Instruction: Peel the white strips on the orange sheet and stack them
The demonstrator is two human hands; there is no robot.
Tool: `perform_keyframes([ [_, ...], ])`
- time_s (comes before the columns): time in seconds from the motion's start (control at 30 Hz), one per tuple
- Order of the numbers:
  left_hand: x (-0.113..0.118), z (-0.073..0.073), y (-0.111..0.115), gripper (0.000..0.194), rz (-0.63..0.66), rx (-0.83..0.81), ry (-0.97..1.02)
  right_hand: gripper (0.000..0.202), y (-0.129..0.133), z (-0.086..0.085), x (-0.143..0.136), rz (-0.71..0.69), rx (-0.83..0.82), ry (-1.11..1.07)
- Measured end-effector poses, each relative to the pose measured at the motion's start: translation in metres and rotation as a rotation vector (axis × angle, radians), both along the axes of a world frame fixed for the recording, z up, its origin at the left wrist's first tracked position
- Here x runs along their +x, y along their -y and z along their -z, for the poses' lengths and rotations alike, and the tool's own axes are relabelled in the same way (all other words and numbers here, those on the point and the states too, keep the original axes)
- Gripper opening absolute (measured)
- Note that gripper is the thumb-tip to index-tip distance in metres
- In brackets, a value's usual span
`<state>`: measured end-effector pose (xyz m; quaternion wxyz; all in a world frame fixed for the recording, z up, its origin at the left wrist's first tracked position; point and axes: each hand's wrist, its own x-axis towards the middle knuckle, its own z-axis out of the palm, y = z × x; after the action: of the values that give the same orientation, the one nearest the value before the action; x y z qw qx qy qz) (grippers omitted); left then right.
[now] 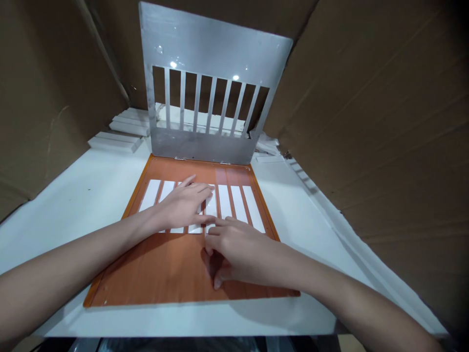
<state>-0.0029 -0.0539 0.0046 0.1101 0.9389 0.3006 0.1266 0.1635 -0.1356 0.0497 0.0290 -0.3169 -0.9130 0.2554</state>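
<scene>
Several white strips (240,203) lie side by side in a row on an orange-brown board (157,269). My left hand (185,203) is laid flat over the middle strips with its fingers spread, hiding parts of them. Just below the row, my right hand (238,249) has its fingers loosely bent and its thumb apart. Its index fingertip meets my left thumb at the lower end of a middle strip, and I see nothing held in it. A grey plate with slots (216,54) stands raised along the board's far edge, where small hinges show.
Stacks of white strips (115,142) sit on the white table (304,220) at the back left. More white pieces (267,144) lie behind the plate and at the back right. Brown cardboard walls (384,122) enclose the table at the sides and back.
</scene>
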Motion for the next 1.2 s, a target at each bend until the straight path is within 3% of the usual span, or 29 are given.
perform_keyframes([
  [0.2,0.0,0.002,-0.001,0.036,-0.008,0.015,0.007,0.021,-0.004,0.007,0.002,0.033,-0.085,-0.02],
  [0.47,-0.001,0.003,-0.002,0.037,-0.003,-0.024,0.015,0.01,-0.013,0.003,0.006,0.236,-0.179,-0.127],
  [0.67,0.0,0.001,-0.001,0.027,0.007,-0.015,0.021,0.012,-0.022,0.001,0.011,0.421,-0.509,-0.329],
  [0.77,-0.001,0.0,-0.002,0.025,0.031,-0.014,0.029,0.023,-0.024,-0.001,0.013,0.408,-0.554,-0.328],
  [0.93,-0.003,0.001,-0.007,0.029,0.06,-0.029,0.059,0.008,-0.027,-0.004,0.015,0.445,-0.415,-0.266],
  [1.2,-0.006,-0.002,-0.008,0.027,0.076,-0.052,0.065,0.013,-0.037,0.013,0.01,0.537,0.058,-0.219],
])
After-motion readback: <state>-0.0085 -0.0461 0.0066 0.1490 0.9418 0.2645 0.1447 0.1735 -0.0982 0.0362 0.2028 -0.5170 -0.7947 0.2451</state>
